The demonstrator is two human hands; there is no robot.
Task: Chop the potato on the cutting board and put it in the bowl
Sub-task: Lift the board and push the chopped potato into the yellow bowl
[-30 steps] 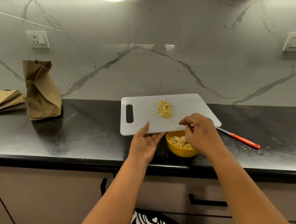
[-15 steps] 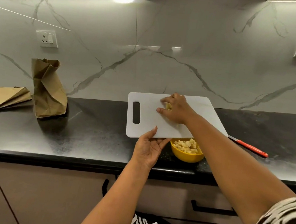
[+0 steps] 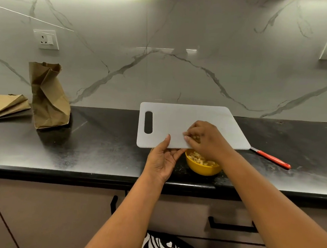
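Note:
My left hand [image 3: 161, 161] grips the near edge of the white cutting board [image 3: 178, 121], thumb on top and fingers under it, holding it tilted above the counter. My right hand [image 3: 204, 139] lies on the board near that edge, fingers curled round a clump of chopped potato pieces [image 3: 195, 138]. Just below the board's edge stands a yellow bowl [image 3: 204, 168] with several potato pieces [image 3: 199, 159] in it; my right wrist covers part of its rim.
A knife with an orange handle [image 3: 272, 159] lies on the black counter [image 3: 99, 150] right of the board, its blade partly under it. A standing brown paper bag [image 3: 47, 98] and a flat one [image 3: 4, 106] are at the left. The marble wall is close behind.
My right hand reached to the potato pile in the board's middle and has dragged the pieces down to the near edge above the bowl. The left hand keeps its hold.

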